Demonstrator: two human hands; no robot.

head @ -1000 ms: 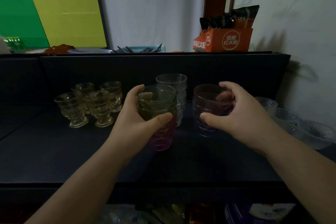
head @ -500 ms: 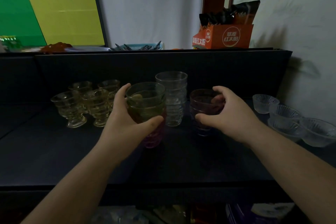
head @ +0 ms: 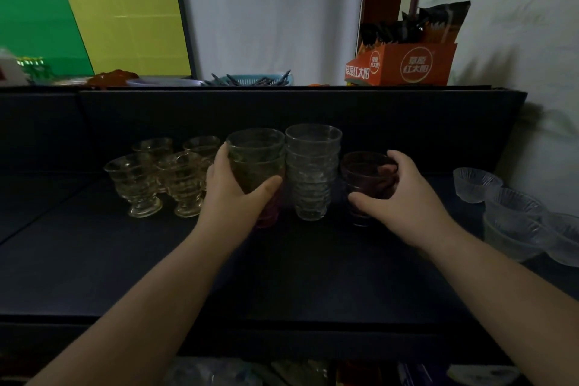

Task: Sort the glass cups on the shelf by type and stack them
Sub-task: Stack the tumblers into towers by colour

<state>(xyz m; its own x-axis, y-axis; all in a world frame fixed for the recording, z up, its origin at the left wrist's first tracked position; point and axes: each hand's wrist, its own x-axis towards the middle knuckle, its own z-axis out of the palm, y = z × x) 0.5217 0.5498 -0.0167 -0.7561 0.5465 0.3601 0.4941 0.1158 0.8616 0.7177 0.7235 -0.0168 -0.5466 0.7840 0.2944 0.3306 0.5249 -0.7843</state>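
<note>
Left hand (head: 233, 194): wrapped around green stack (head: 255, 163), touching clear stack (head: 313, 171).
Right hand (head: 404, 194): gripping purple stack (head: 363, 178).
Shelf (head: 125, 260): footed cups (head: 163, 177) left, bowls (head: 513, 213) right.

The left hand (head: 233, 189) holds a stack of green cups (head: 255, 160), and the right hand (head: 404, 194) holds a stack of purple cups (head: 365, 177) on the dark shelf (head: 125, 260).

Two bare forearms, no sleeves; left hand (head: 238, 194), right hand (head: 404, 197) both ungloved hands
</note>
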